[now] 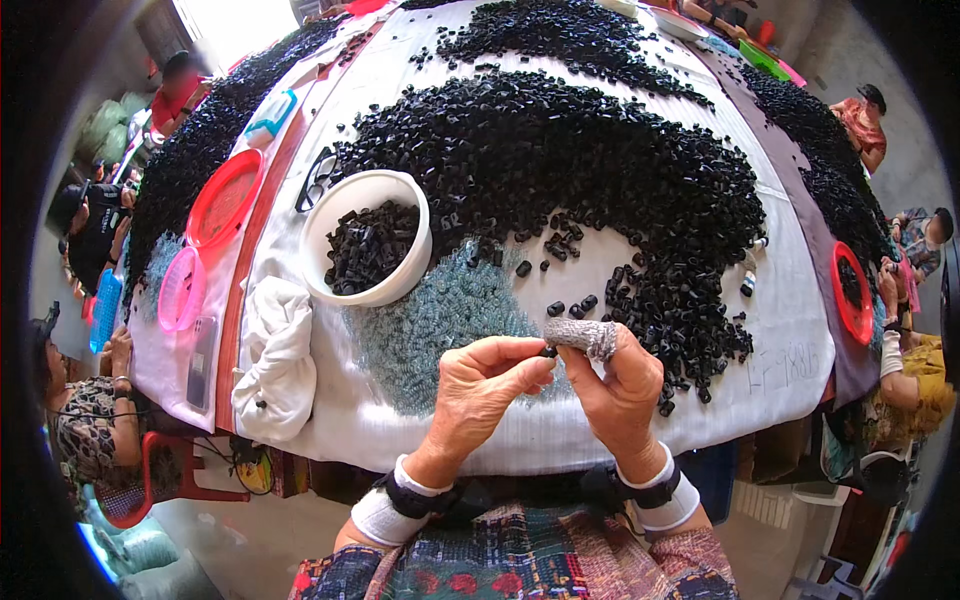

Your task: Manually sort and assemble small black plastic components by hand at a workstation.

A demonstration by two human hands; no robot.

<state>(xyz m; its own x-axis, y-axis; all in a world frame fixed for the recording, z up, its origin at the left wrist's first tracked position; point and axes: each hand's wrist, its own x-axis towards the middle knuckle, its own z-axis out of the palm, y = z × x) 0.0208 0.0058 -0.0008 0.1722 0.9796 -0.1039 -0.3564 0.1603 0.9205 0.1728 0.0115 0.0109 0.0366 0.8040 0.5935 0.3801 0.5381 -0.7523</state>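
Note:
My left hand point(483, 388) and my right hand point(618, 392) meet over the near edge of a white cloth-covered table. The left thumb and forefinger pinch a small black plastic part point(549, 351). Against it press the fingers of my right hand, whose forefinger wears a grey knitted finger sleeve point(582, 334); anything else in that pinch is hidden. Just beyond the hands lies a heap of small pale blue-grey coil-like pieces point(440, 335). A big black pile of small plastic parts point(560, 140) curves around it. Several loose black parts point(572, 306) lie close to my fingertips.
A white bowl point(420, 262) of black parts stands left of centre, with black-framed glasses point(316, 180) and a crumpled white cloth point(278, 345) nearby. A small bottle point(748, 283) lies right. Red baskets point(225, 200) and a phone point(201, 362) rest leftward. Other people sit at both sides.

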